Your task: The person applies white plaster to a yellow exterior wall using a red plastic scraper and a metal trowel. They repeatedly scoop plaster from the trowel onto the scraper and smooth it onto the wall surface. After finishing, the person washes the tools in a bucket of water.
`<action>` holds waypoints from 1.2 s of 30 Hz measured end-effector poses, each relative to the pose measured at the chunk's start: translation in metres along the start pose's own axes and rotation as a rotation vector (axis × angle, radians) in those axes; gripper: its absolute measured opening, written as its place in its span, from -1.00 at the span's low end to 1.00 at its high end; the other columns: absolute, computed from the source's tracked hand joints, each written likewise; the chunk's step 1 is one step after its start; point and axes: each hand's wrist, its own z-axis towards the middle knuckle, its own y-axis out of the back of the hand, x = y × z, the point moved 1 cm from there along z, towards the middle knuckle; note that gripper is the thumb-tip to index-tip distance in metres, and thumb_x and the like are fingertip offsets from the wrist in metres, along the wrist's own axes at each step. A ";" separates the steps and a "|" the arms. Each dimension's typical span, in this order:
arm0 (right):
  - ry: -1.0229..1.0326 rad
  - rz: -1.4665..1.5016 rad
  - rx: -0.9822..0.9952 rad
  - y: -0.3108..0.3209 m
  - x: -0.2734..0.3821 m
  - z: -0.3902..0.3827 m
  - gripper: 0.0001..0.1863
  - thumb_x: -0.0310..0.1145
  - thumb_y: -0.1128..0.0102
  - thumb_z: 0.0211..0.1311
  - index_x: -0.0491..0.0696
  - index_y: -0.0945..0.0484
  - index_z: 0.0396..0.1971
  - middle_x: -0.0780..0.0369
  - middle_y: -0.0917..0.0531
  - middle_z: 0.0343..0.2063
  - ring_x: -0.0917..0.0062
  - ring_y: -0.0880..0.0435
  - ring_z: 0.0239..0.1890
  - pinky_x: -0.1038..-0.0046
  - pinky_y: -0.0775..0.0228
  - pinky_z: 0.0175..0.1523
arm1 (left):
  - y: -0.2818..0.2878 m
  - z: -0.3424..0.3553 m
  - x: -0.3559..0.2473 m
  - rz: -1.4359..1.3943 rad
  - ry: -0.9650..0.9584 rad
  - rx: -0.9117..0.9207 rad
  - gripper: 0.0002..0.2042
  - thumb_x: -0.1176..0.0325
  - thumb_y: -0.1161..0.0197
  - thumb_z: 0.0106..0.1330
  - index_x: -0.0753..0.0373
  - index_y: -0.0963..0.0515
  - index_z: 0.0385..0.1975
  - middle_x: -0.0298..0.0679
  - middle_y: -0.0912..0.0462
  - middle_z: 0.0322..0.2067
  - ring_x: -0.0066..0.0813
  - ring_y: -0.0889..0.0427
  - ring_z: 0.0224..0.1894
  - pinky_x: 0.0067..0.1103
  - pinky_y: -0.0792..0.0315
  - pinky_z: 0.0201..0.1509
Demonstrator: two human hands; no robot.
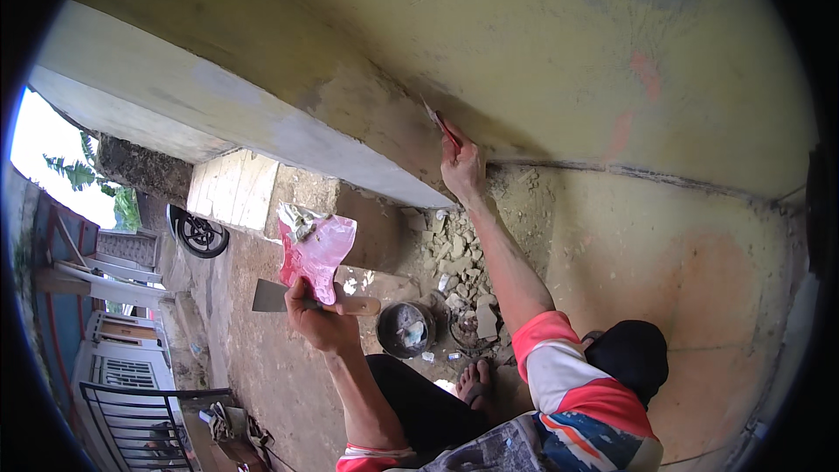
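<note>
My right hand (463, 168) is closed around a red-handled putty knife (443, 127). Its narrow tip reaches the inner corner where a protruding beam or pillar (350, 105) meets the yellowish wall (559, 52). Lower and to the left, my left hand (322, 323) grips two things together. One is a pink plastic putty board (325, 245), smeared white, with a lump of greyish putty (299, 222) at its far end. The other is a wide scraper (271, 295), whose wooden handle sticks out to the right of my fingers. A grey damp-looking patch shows on the beam near the corner.
Broken rubble (459, 253) lies on the ground below the beam. A black bucket (405, 329) with some pale material inside stands near my foot (474, 382). Farther left are a wheel (201, 234), a black metal railing (131, 419) and a building.
</note>
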 end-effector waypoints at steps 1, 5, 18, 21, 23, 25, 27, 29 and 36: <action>-0.037 -0.011 -0.026 -0.012 0.021 -0.003 -0.45 -0.59 -0.04 0.21 0.05 -0.44 0.23 0.04 -0.66 -0.04 0.14 -0.65 0.03 0.21 -0.51 0.11 | 0.004 -0.003 -0.002 0.014 -0.025 -0.062 -0.81 0.28 -0.03 0.38 0.20 -0.51 -0.40 -0.30 -0.60 -0.48 -0.47 -0.57 -0.53 -0.55 -0.47 -0.46; 0.191 -0.375 -0.218 -0.051 0.044 0.020 -0.39 -0.65 0.01 0.13 -0.03 -0.41 0.25 0.02 -0.52 0.18 0.13 -0.58 0.14 0.31 -0.53 0.14 | -0.015 -0.006 -0.003 -0.004 -0.104 -0.180 -0.80 0.27 -0.02 0.39 0.19 -0.47 -0.43 -0.30 -0.54 -0.56 -0.48 -0.50 -0.64 -0.57 -0.40 -0.61; 0.095 -0.084 0.141 0.011 0.041 0.039 -0.58 -0.54 -0.05 0.21 0.02 -0.61 0.07 -0.06 -0.69 -0.29 0.14 -0.73 -0.32 0.29 -0.54 -0.22 | -0.071 0.005 0.037 0.095 0.179 0.062 -0.85 0.25 -0.07 0.34 0.18 -0.49 -0.37 -0.32 -0.59 -0.46 -0.54 -0.51 -0.61 -0.60 -0.29 -0.72; 0.129 -0.135 -0.011 -0.014 0.032 0.040 -0.52 -0.49 -0.08 0.18 0.10 -0.56 0.13 -0.03 -0.68 -0.37 0.07 -0.70 -0.33 0.16 -0.54 -0.21 | -0.095 0.018 0.056 0.236 0.195 -0.022 -0.82 0.20 -0.10 0.34 0.17 -0.49 -0.36 -0.33 -0.59 -0.48 -0.52 -0.52 -0.60 -0.59 -0.31 -0.69; 0.135 -0.252 -0.057 -0.018 0.017 0.060 -0.50 -0.47 -0.11 0.15 0.15 -0.55 0.15 -0.01 -0.68 -0.42 0.05 -0.69 -0.35 0.11 -0.54 -0.21 | -0.122 0.030 0.066 0.235 0.143 0.077 -0.81 0.19 -0.12 0.33 0.18 -0.51 -0.33 -0.33 -0.59 -0.49 -0.53 -0.52 -0.59 -0.58 -0.37 -0.60; 0.037 -0.301 0.084 -0.011 0.014 0.069 -0.54 -0.44 -0.13 0.16 0.10 -0.58 0.11 0.02 -0.70 -0.42 0.13 -0.70 -0.39 0.19 -0.54 -0.24 | -0.126 0.041 0.076 0.293 0.100 0.113 -0.82 0.22 -0.13 0.33 0.20 -0.52 -0.29 -0.32 -0.59 -0.46 -0.53 -0.54 -0.56 -0.60 -0.41 -0.55; -0.132 -0.065 0.306 -0.004 0.043 0.039 -0.59 -0.35 -0.20 0.20 -0.03 -0.58 0.08 0.07 -0.73 -0.37 0.37 -0.70 -0.34 0.33 -0.53 -0.20 | -0.093 0.036 0.055 0.345 0.119 0.046 -0.82 0.25 -0.14 0.33 0.23 -0.51 -0.25 -0.29 -0.60 -0.40 -0.52 -0.56 -0.52 -0.61 -0.45 -0.50; -0.142 0.052 0.334 0.041 0.043 0.053 -0.61 -0.36 -0.23 0.24 -0.11 -0.58 0.07 0.11 -0.73 -0.30 0.56 -0.67 -0.25 0.44 -0.49 -0.13 | -0.103 0.036 0.047 0.327 0.147 0.093 -0.82 0.27 -0.13 0.34 0.25 -0.50 -0.23 -0.26 -0.61 -0.36 -0.48 -0.58 -0.48 -0.60 -0.48 -0.45; -0.025 -0.024 0.382 0.112 0.161 0.001 -0.65 -0.56 -0.05 0.24 -0.10 -0.62 0.00 0.13 -0.75 -0.35 0.54 -0.71 -0.29 0.47 -0.52 -0.13 | -0.117 0.035 0.055 0.549 -0.163 0.213 -0.79 0.37 -0.01 0.42 0.36 -0.49 -0.13 -0.29 -0.58 -0.39 -0.57 -0.51 -0.61 -0.62 -0.40 -0.56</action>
